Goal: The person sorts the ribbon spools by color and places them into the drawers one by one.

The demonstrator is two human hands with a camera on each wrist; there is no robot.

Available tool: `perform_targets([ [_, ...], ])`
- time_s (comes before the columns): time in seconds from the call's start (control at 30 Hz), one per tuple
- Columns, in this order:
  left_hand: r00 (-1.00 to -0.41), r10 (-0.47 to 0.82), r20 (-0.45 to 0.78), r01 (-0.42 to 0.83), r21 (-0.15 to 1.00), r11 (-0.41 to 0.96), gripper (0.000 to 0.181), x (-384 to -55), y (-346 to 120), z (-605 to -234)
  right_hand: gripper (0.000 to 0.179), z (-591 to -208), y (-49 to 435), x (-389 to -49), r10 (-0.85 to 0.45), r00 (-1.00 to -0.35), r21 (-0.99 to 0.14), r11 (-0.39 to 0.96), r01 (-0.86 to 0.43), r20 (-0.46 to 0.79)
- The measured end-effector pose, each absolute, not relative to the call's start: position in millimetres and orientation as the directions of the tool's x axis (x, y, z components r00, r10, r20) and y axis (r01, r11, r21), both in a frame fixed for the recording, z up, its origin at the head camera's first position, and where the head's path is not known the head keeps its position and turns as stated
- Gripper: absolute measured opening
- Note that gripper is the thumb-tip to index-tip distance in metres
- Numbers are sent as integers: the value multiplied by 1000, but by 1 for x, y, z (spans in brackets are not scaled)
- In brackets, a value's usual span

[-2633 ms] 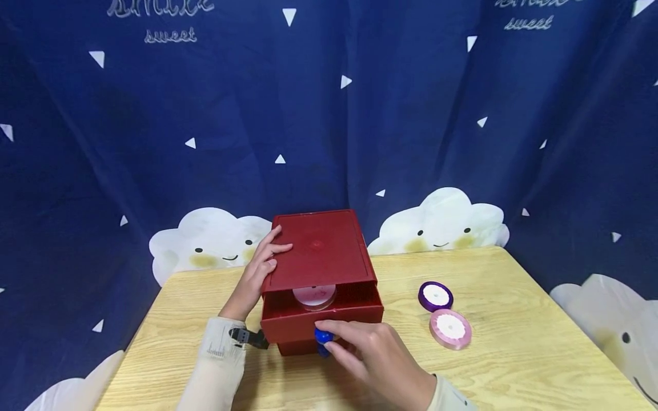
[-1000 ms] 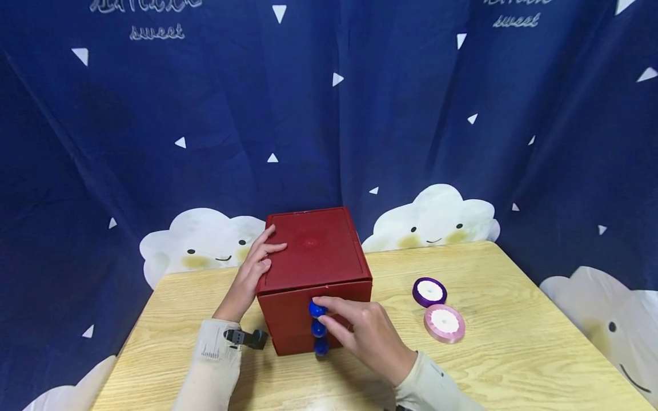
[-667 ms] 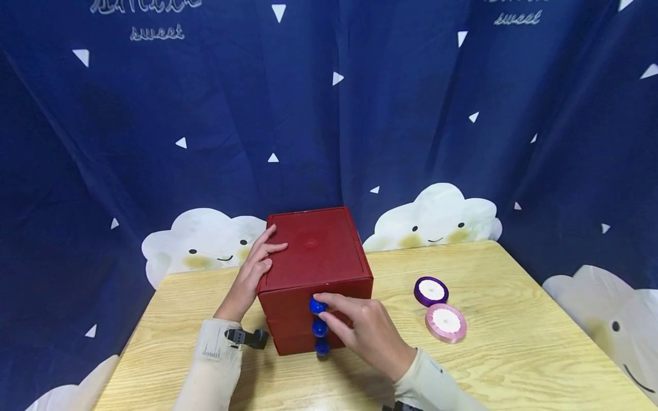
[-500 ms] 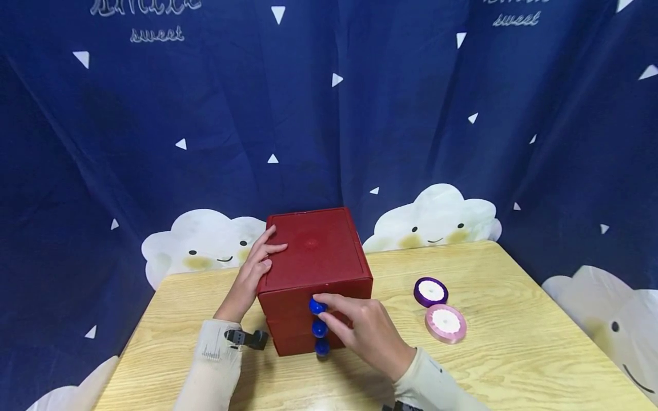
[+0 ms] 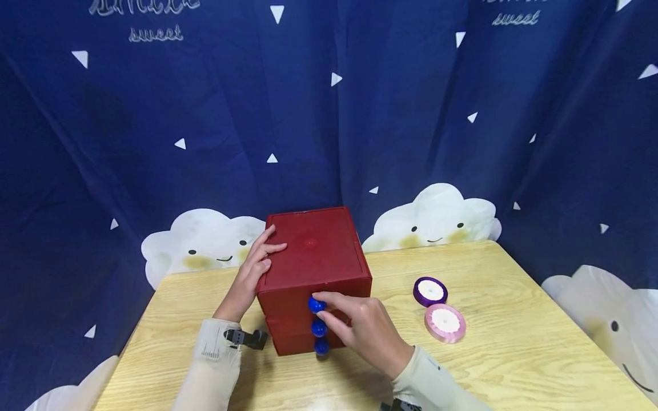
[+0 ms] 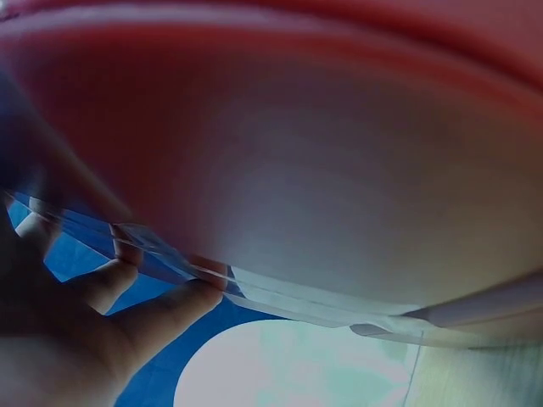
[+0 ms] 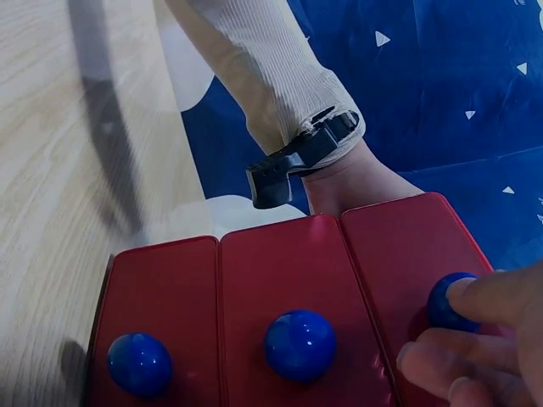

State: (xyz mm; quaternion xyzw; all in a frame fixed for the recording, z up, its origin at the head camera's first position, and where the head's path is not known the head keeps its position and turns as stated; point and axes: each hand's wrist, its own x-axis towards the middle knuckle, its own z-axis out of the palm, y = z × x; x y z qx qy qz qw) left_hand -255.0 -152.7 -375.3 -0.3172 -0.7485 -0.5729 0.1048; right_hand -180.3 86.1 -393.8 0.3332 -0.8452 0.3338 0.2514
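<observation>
A red three-drawer box (image 5: 313, 245) stands on the table with its drawers pushed in. Blue round knobs mark the drawer fronts: a middle knob (image 5: 319, 327) and a bottom knob (image 5: 321, 346) lie below the top knob (image 7: 450, 302). My right hand (image 5: 367, 328) pinches that top knob between thumb and index finger. Along the box's left side lies my left hand (image 5: 249, 279), its spread fingers reaching over the top edge. The left wrist view shows the fingers (image 6: 170, 318) against the box's side wall. Whatever the drawers contain is hidden.
To the right of the box, a purple ribbon spool (image 5: 430, 291) and a pink ribbon spool (image 5: 445, 323) lie flat on the wooden table (image 5: 514, 342). Behind the table hangs a dark blue curtain (image 5: 308, 114) printed with clouds and triangles.
The top drawer, pulled out earlier with a pink spool showing inside, has slid back into the box, pushed by my right hand. In the last second both hands have hardly moved.
</observation>
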Motion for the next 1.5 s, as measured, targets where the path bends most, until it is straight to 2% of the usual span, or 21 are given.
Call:
perform_targets([
  [0.57,-774,359,522,597,791,137,39,-256,-154,-376,32,-404,88,-178,-327,-687,-512,480,-712,648],
  [0.83,-761,354,544,618,774,139,39,-255,-154,-374,24,-414,95,-178,-344,-747,-547,520,-656,569],
  [1.0,-768,356,533,609,780,144,40,-256,-154,-375,23,-420,98,-179,-391,-761,-542,538,-645,518],
  [1.27,-776,351,525,598,789,143,39,-256,-153,-373,24,-428,96,-182,-461,-741,-494,553,-670,489],
  [1.5,-776,355,522,594,793,134,40,-256,-154,-375,19,-438,93,-187,-493,-700,-447,542,-712,517],
])
